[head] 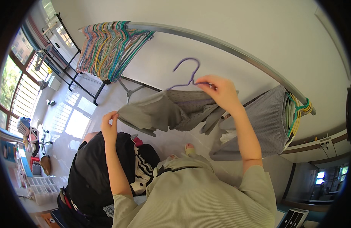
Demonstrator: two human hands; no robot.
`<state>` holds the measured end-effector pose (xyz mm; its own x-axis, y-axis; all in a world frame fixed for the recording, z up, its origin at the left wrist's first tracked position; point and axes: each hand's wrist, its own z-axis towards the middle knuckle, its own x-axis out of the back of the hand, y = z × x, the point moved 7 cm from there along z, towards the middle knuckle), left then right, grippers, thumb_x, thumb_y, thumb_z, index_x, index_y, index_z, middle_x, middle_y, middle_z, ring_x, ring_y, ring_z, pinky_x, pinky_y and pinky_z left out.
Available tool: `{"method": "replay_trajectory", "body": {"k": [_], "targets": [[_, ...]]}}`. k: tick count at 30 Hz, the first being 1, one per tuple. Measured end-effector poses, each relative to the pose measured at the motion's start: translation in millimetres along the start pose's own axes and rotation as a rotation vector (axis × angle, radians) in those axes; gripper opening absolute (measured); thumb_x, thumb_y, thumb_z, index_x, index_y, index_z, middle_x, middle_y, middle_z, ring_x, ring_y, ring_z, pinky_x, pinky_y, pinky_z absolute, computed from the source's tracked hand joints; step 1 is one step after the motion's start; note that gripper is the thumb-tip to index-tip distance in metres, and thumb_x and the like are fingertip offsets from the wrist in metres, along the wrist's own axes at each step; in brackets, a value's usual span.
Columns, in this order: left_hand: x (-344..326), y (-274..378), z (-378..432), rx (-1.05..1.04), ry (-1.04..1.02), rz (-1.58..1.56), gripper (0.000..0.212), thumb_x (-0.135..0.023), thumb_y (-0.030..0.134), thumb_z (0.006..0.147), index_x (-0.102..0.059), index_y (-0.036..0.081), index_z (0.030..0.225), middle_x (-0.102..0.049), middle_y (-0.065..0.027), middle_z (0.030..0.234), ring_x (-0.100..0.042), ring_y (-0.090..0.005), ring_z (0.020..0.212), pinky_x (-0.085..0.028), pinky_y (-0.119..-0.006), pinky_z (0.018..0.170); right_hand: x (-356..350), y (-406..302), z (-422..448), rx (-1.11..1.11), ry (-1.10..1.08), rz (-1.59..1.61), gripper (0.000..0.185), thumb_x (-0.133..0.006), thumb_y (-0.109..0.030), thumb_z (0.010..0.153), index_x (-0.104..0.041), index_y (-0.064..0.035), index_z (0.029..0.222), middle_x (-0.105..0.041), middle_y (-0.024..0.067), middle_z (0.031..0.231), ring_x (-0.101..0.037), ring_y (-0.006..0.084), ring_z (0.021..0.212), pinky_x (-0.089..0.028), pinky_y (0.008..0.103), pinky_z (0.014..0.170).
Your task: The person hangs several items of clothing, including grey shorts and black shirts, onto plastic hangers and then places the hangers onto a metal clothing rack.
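My right hand (219, 91) grips the right shoulder of a purple clothes hanger (194, 68), whose hook points up, below and in front of the rail. A grey-green garment (164, 111) hangs on the hanger, with part of the hanger hidden inside it. The garment's left end is pinched between the thumb and fingers of my left hand (110, 121) and stretched out sideways. To the right, a grey garment with a gathered waist (261, 125) hangs on the rail beside yellow and green hangers (299, 109).
A metal rail (221, 44) crosses above, with many coloured hangers (107, 54) bunched at its left end. A pile of dark clothes (92, 173) lies at lower left. Black-framed racks (61, 65) stand near the windows. A clear compartment box (44, 189) sits far left.
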<state>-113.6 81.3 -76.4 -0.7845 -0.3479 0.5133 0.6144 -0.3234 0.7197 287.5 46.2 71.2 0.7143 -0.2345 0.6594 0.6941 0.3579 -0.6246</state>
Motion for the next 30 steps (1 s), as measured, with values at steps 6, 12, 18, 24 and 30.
{"method": "replay_trajectory", "body": {"k": [6,12,18,24,30], "targets": [[12.1,-27.9,-8.7,0.099,0.005,0.133,0.011,-0.066,0.007,0.084,-0.068,0.003,0.094,-0.064,-0.0083,0.086,-0.058,-0.0184,0.078,-0.046,-0.030,0.073,14.6,14.8,-3.4,-0.074,-0.004,-0.019,0.012,-0.067,-0.016,0.084,-0.071,-0.0114,0.094,-0.066,0.0011,0.079,-0.044,0.0105,0.053,-0.038,0.0248,0.052],[0.1,25.2,-1.2,0.017,-0.108,-0.016,0.028,-0.063,0.001,0.079,-0.065,0.007,0.107,-0.065,-0.0065,0.105,-0.060,-0.0204,0.091,-0.047,-0.033,0.084,4.2,5.8,-1.7,-0.003,-0.035,-0.011,0.011,-0.067,-0.012,0.083,-0.071,-0.0081,0.094,-0.067,0.0011,0.082,-0.041,0.0087,0.053,-0.035,0.0235,0.051],[-35.0,138.8,2.7,-0.457,-0.122,0.076,0.029,-0.074,0.001,0.067,-0.063,0.006,0.094,-0.063,-0.0083,0.093,-0.060,-0.0248,0.085,-0.046,-0.033,0.076,1.7,-2.4,-1.7,0.017,-0.057,-0.048,0.011,-0.068,-0.016,0.082,-0.071,-0.0114,0.092,-0.065,0.0012,0.078,-0.045,0.0122,0.053,-0.038,0.0262,0.052],[-44.5,119.6,-9.7,-0.415,-0.034,0.042,0.023,-0.076,0.002,0.066,-0.060,0.006,0.081,-0.062,-0.0063,0.079,-0.059,-0.0245,0.071,-0.045,-0.034,0.063,12.2,-6.5,-8.4,0.021,-0.050,-0.065,0.010,-0.069,-0.012,0.081,-0.072,-0.0096,0.091,-0.065,0.0016,0.078,-0.041,0.0104,0.052,-0.035,0.0254,0.050],[-36.3,120.7,-4.9,-0.384,-0.063,0.047,0.015,-0.070,0.003,0.076,-0.068,0.006,0.090,-0.063,-0.0066,0.075,-0.060,-0.0240,0.070,-0.045,-0.034,0.062,15.1,7.0,-13.4,0.010,-0.026,-0.030,0.012,-0.069,-0.011,0.081,-0.073,-0.0096,0.093,-0.063,0.0020,0.074,-0.044,0.0110,0.055,-0.037,0.0257,0.052]]}}
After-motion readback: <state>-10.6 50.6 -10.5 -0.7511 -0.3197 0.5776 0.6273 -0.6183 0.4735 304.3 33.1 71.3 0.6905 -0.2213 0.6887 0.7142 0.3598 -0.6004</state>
